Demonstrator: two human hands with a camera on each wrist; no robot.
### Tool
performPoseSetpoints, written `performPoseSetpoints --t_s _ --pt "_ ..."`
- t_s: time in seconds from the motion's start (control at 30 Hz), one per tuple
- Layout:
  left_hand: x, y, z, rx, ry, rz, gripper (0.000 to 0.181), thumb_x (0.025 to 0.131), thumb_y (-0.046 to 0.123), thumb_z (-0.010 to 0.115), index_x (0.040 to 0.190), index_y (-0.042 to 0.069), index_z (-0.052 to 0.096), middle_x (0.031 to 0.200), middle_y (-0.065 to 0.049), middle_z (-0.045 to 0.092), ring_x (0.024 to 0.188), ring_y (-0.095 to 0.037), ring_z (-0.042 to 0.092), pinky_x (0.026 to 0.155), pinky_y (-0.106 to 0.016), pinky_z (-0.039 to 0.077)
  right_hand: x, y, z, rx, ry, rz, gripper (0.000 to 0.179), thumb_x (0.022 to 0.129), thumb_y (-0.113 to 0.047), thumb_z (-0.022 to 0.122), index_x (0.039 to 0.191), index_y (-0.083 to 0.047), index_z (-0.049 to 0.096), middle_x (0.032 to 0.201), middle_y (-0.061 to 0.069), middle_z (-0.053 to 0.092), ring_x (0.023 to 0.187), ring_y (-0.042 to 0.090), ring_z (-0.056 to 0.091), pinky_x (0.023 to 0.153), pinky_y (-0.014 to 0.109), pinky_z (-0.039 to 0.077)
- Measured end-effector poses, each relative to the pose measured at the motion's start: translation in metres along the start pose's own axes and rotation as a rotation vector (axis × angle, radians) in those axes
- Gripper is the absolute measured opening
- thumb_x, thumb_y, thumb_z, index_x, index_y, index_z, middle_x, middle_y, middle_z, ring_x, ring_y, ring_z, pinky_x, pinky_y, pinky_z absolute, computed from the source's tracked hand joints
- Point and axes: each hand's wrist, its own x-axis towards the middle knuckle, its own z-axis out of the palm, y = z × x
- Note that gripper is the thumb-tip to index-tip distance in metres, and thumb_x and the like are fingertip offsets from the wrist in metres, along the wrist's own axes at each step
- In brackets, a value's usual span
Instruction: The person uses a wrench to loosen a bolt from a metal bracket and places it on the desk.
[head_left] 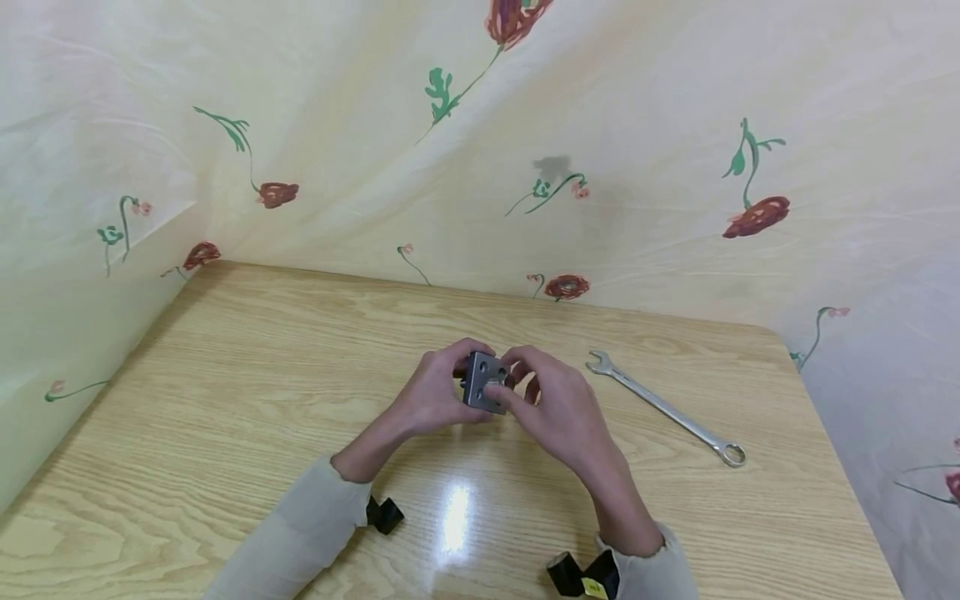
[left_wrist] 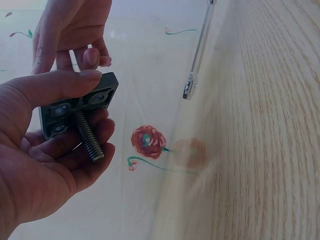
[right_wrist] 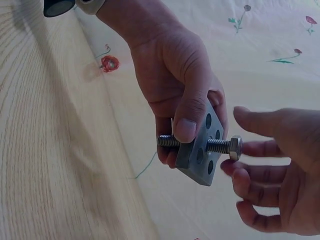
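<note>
My left hand point(head_left: 431, 392) grips a grey metal block point(right_wrist: 197, 172) by its edges, thumb on one side and fingers on the other. The block is square, with several round holes. A hex bolt point(right_wrist: 235, 148) runs through its middle; the head stands out on one side, and the threaded end point(left_wrist: 89, 137) sticks out of the opposite face. Beside the head is my right hand point(right_wrist: 285, 175), its fingers loosely bent around it. In the right wrist view a gap shows between the right thumb and the bolt head.
A combination wrench point(head_left: 660, 404) lies on the wood-grain table point(head_left: 247, 392), right of my hands. Flower-patterned cloth point(head_left: 360, 183) hangs behind the table and at its sides. Black devices point(head_left: 566, 575) are strapped at both wrists.
</note>
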Motion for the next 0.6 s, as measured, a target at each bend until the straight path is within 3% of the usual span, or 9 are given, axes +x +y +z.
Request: performPoseSetpoints --t_s 0.13,0.23,0.6 --pt "-0.0002 0.0 0.0003 0.003 -0.001 -0.002 0.065 0.066 0.001 0.084 0.124 0.005 0.054 0.115 -0.017 0.067 0.102 -0.029 0.068 0.091 -0.044 0.053 0.0 0.0009 0.0003 -0.016 -0.016 0.058 0.027 0.088 -0.034 0.07 0.105 -0.014 0.064 0.068 -0.003 0.064 0.054 0.005 0.05 0.05 0.02 0.041" --pt "-0.0003 0.0002 0.0003 0.008 -0.002 -0.002 0.065 0.066 0.001 0.084 0.124 0.005 0.054 0.115 -0.017 0.067 0.103 -0.029 0.068 0.091 -0.044 0.053 -0.0003 0.0012 0.0009 -0.022 -0.018 0.057 0.022 0.089 -0.033 0.068 0.101 -0.015 0.065 0.063 -0.004 0.061 0.052 0.005 0.048 0.048 0.02 0.039" --pt "-0.0002 0.0005 0.0 0.015 0.0 -0.001 0.065 0.066 0.002 0.084 0.124 0.005 0.054 0.114 -0.015 0.068 0.103 -0.029 0.068 0.091 -0.043 0.053 -0.0009 0.0016 -0.0005 0.003 -0.032 -0.051 0.017 0.087 -0.018 0.071 0.103 -0.014 0.068 0.086 -0.001 0.067 0.069 0.007 0.056 0.059 0.019 0.045"
